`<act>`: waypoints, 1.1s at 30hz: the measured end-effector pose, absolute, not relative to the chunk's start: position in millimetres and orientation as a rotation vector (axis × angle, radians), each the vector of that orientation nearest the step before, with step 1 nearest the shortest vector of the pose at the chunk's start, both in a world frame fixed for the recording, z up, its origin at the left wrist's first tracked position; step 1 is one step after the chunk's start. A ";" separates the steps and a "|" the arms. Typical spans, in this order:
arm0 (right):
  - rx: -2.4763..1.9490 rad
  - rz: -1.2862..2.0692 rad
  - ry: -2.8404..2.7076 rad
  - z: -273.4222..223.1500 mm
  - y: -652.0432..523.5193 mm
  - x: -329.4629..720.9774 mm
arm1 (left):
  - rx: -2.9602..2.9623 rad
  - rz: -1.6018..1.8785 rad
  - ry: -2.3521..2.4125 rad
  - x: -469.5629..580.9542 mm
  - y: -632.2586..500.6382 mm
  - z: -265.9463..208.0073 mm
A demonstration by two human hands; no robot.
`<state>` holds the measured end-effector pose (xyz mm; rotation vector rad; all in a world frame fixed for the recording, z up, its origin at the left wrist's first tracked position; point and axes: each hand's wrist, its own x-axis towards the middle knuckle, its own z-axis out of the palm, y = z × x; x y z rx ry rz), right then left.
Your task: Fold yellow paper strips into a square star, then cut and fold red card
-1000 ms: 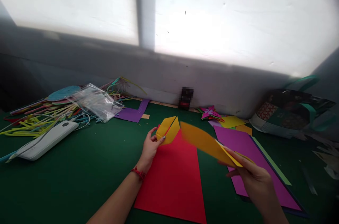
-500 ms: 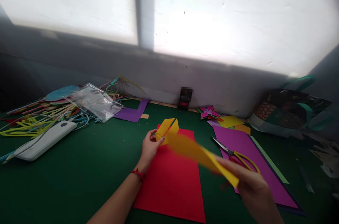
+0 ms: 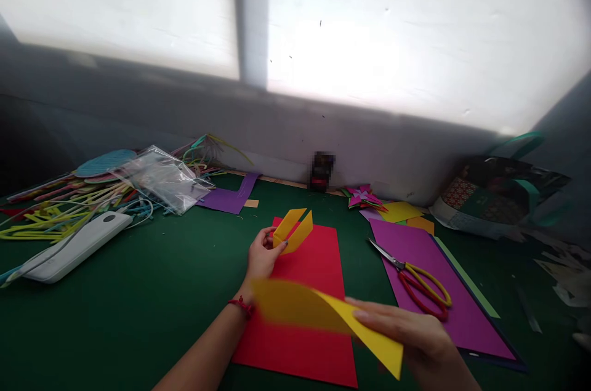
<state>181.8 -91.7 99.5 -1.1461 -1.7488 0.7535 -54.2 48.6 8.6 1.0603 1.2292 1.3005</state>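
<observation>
Left hand (image 3: 262, 255) pinches the folded card (image 3: 299, 235) over the red sheet (image 3: 319, 255). Right hand (image 3: 410, 335) grips the yellow sheet (image 3: 309, 310) (bent and a bit blurry) nearer the bottom. Scissors (image 3: 401, 266) lie partly on the purple sheet (image 3: 466, 314).

– What colours do we see around our left hand (image 3: 261, 255)?
– We find yellow paper (image 3: 299, 237) in it, a red sheet (image 3: 318, 265) beneath, and a red bracelet (image 3: 242, 304) just behind.
– And our right hand (image 3: 422, 335)?
– A yellow sheet (image 3: 323, 314) in it; beyond it, red-and-yellow-handled scissors (image 3: 401, 266) on a purple sheet (image 3: 409, 237). Farther from that hand, we see a bag (image 3: 487, 200) with a white-on-red pattern.
</observation>
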 end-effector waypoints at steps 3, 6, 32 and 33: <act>-1.286 0.817 -1.318 85.1 -78.7 206.1 | 1.056 1.296 1.208 -54.5 47.7 9.6; -1.560 0.654 -0.782 62.4 -57.8 246.0 | 1.047 1.319 1.197 -53.6 46.0 11.2; -1.234 1.306 -1.080 3.2 -14.5 126.5 | 1.145 0.998 0.932 -17.4 16.4 11.1; -1.233 1.326 -1.094 1.8 -13.7 129.3 | 1.161 0.980 0.936 -18.0 17.8 9.8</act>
